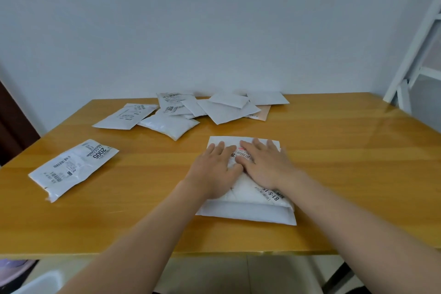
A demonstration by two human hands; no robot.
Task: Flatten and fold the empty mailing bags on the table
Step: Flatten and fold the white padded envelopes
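Pressing flat with straight fingers, the left hand (214, 169) and right hand (265, 164) rest side by side on the white mailing bag (248, 207), near the table (334, 174) edge at 6 o'clock. It looks light, soft and puffy; take it by an edge.

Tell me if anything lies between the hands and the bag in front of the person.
Nothing visible does. The left hand and the right hand both lie flat, side by side, directly on the white bag at the near middle of the table. The other bags lie farther back.
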